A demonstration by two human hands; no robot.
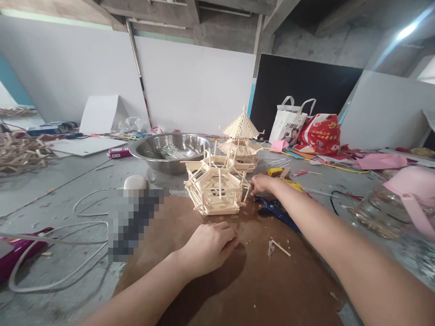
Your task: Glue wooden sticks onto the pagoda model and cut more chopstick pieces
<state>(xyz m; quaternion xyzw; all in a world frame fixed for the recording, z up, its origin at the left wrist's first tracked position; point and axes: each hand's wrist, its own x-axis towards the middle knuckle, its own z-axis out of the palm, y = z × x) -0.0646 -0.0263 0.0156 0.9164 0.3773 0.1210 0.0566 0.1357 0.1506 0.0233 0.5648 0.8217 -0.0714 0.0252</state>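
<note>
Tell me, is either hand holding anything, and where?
The right hand pinches the stick model at its right edge; left hand rests curled on the board, seemingly empty.

A craft workshop is indicated by stick-built pavilion models (239, 141), loose stick piles (20, 153), coloured paper scraps (377, 161), foam boards (193, 83) and bare concrete beams (190, 11).

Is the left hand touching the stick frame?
No, the left hand rests curled on the brown board, with a gap between it and the stick frame.

White wall panels (190, 81), bare concrete ceiling (231, 31)
</note>
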